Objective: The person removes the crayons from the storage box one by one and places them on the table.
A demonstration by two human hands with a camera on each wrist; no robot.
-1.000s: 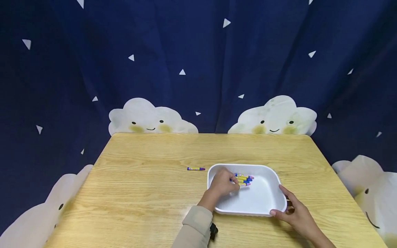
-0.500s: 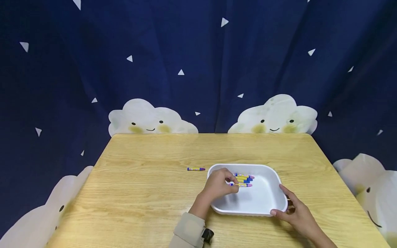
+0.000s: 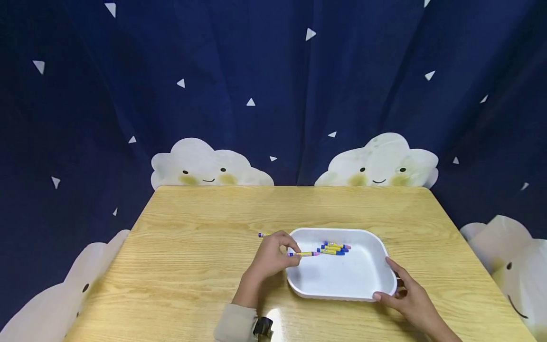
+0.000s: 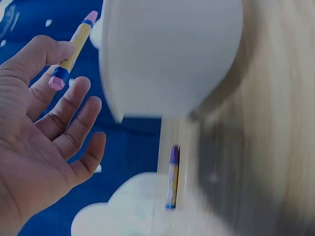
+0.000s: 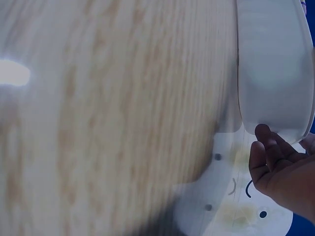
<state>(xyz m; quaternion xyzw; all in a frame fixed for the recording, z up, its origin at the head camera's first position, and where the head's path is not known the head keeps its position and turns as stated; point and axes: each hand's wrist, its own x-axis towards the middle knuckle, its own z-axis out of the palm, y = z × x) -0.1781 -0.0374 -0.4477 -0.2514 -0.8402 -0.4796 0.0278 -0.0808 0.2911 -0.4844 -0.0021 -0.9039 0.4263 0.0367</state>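
Note:
A white tray [image 3: 363,284] sits on the wooden table [image 3: 192,266]. My left hand [image 3: 273,254] pinches a pink-tipped crayon [image 3: 304,254] over the tray's left rim; the left wrist view shows that crayon [image 4: 74,49] between thumb and forefinger, the other fingers spread. Several crayons [image 3: 335,248] lie in the tray's far part. Another crayon [image 3: 261,235] lies on the table left of the tray, partly hidden by my left hand, and shows in the left wrist view [image 4: 172,177]. My right hand [image 3: 406,294] holds the tray's near right corner, fingers [image 5: 268,152] curled on its rim [image 5: 275,69].
A dark blue curtain with white triangles and smiling cloud shapes [image 3: 205,166] hangs behind and around the table. The table's far edge [image 3: 290,186] runs just below the clouds.
My left hand has drawn back leftward out of the tray, carrying one pink-tipped crayon to the left rim. The right hand has stayed on the tray's corner.

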